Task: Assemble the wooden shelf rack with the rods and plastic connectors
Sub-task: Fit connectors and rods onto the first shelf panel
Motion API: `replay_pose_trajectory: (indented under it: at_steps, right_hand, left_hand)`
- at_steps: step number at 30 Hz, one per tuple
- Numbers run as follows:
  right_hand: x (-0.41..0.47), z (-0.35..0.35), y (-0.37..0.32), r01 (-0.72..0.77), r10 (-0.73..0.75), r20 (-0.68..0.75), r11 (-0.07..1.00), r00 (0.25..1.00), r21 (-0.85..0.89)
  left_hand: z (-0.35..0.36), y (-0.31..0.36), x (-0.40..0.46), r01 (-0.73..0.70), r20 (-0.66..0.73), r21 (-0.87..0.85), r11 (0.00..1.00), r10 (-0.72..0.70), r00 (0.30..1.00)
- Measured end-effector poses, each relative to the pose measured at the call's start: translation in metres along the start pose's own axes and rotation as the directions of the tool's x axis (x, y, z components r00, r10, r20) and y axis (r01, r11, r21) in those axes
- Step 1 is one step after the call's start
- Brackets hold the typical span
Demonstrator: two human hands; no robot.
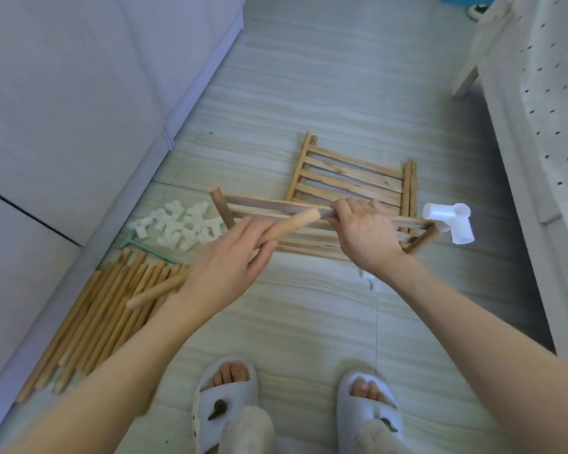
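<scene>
My right hand (363, 231) grips a slatted wooden shelf panel (276, 209), holding it up above the floor. A white plastic connector (451, 221) sits on the panel's right corner. My left hand (230, 262) holds a short wooden rod (291, 223) that points up and right, its tip close to the panel's slats. A second slatted panel (350, 175) lies flat on the floor behind. Several white connectors (177, 226) are piled on the floor at left. A bundle of wooden rods (99, 314) lies beside them, nearer to me.
A white cabinet (79, 93) runs along the left. At right stands a white dotted piece of furniture (545, 109). A green tool (141, 245) lies by the connectors. Another small white connector (371, 280) shows under my right wrist. My slippered feet (225, 398) are at the bottom.
</scene>
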State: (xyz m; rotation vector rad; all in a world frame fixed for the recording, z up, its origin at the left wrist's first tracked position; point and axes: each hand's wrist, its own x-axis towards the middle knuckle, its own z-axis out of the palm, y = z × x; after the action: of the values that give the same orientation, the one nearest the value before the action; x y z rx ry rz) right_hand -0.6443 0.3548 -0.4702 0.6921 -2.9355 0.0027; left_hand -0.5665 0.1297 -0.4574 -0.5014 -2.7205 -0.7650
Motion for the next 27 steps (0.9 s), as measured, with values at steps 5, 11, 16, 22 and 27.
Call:
replay_pose_trajectory:
  at_steps: [5,11,16,22,27]
  right_hand:
    - [-0.004,-0.003,0.008,0.053,-0.055,0.05,0.998,0.997,0.034]
    - [-0.033,-0.035,0.001,0.054,-0.047,-0.042,0.981,0.998,0.186]
    - [-0.06,-0.066,0.018,-0.042,0.064,-0.41,0.997,0.91,0.063]
    - [-0.066,-0.072,0.057,-0.511,0.631,0.119,0.487,0.767,0.708]
    - [-0.062,-0.065,0.062,-0.443,0.631,0.158,0.324,0.76,0.836]
  left_hand:
    - [-0.002,0.028,0.061,0.02,0.056,0.175,0.984,-0.03,0.998]
    - [0.031,0.014,0.06,0.119,0.203,0.242,0.963,-0.17,0.964]
    - [0.036,0.013,0.064,0.135,0.186,0.234,0.963,-0.181,0.966]
    - [0.026,0.026,0.071,0.082,0.296,0.256,0.963,-0.159,0.942]
    - [0.017,0.061,0.08,-0.121,0.227,0.109,0.987,0.094,0.969]
